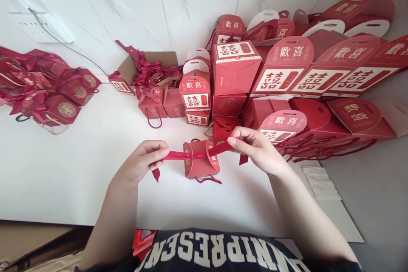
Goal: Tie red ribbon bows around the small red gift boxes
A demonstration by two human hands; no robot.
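- Plainly, in the head view, the small red box [200, 169] sits on the white table [79, 170] between the person's two hands, just in front of the larger red boxes [280, 78] stacked to the right.
- The left hand [143, 161] has its thumb and fingertips closed in a pinch on one end of the red ribbon [176, 156], with a short tail hanging below.
- The right hand [253, 146] pinches the other end between thumb and forefinger, the remaining fingers loosely curled; a tail hangs there too.
- Between the hands the ribbon runs nearly straight across the top of the box; whether it passes through slots in the flaps or merely over them cannot be told.
- It looks soft, light and satiny, so it would probably slip from a slack grip; a pinch near each end, as here, seems the sure hold.
- The box looks like folded card: light, fairly stiff along its edges, but likely to dent or skid under a hard sideways pull. Its lower side walls seem the best place to steady it; the twisted cord [208, 178] at its near side looks flexible and would steady it poorly.
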